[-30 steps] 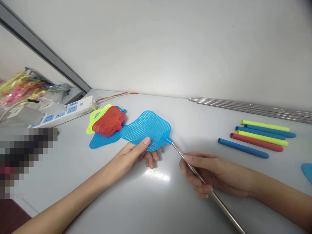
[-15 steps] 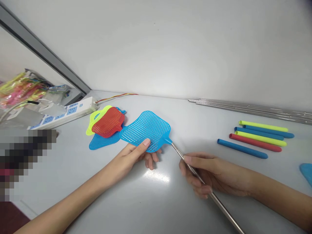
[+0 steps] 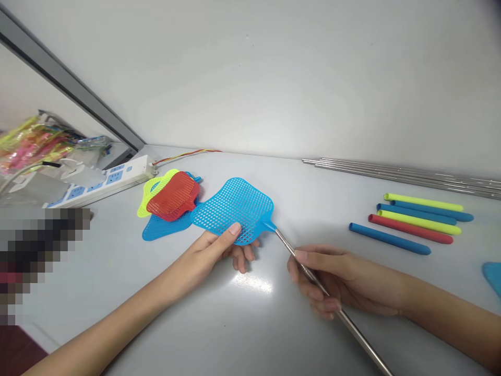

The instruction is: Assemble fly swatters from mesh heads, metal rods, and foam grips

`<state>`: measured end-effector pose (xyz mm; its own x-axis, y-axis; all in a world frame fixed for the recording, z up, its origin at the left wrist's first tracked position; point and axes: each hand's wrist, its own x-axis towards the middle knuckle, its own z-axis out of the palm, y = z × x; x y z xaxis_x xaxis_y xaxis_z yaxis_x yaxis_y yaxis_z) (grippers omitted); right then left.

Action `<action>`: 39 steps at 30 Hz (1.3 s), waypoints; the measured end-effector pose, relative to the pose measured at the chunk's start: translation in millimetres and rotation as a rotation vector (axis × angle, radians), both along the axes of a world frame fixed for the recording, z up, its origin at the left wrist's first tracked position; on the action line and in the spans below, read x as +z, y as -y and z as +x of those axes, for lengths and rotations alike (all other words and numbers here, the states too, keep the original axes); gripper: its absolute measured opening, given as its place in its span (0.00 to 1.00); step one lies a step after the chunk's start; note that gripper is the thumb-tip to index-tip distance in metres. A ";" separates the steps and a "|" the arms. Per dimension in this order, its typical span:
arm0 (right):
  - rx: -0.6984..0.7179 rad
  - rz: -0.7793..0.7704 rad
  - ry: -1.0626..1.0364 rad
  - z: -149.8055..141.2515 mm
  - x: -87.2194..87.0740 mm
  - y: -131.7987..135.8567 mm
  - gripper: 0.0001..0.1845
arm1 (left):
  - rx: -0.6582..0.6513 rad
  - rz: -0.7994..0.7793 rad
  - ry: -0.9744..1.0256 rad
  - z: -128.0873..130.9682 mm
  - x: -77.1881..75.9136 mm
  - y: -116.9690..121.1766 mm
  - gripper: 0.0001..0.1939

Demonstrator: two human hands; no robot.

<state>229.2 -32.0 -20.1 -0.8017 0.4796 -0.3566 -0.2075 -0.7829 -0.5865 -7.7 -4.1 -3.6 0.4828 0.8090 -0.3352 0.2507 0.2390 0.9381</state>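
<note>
Between thumb and fingers, my left hand (image 3: 221, 250) grips the lower edge of a blue fly swatter head (image 3: 238, 206), a perforated plastic paddle. My right hand (image 3: 321, 279) is closed around a metal telescopic rod (image 3: 362, 339), whose thin end meets the neck of the blue head. How deep the rod sits in the neck I cannot tell. Just left of the held head lies a pile of swatter heads: a red one (image 3: 172, 198) on top, a yellow-green one (image 3: 144, 203) and blue ones (image 3: 164, 228) beneath.
Several coloured handle sleeves (image 3: 391, 242) lie at the right, with metal rods (image 3: 391, 175) along the wall behind. A white power strip (image 3: 113, 180) with plugs stands at left, near bagged colourful items (image 3: 35, 141). Another blue piece (image 3: 493, 277) shows at the right edge.
</note>
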 end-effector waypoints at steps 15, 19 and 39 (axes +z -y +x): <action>0.001 0.011 -0.005 -0.6 1.1 -1.6 0.16 | -0.009 0.011 -0.033 0.6 0.6 -0.3 0.20; 0.002 0.005 -0.011 -0.4 1.7 -2.0 0.15 | -0.019 0.019 -0.057 0.9 2.1 -0.1 0.21; 0.011 -0.008 0.003 1.5 2.8 -1.4 0.15 | -0.043 0.044 -0.131 -1.5 3.2 1.3 0.21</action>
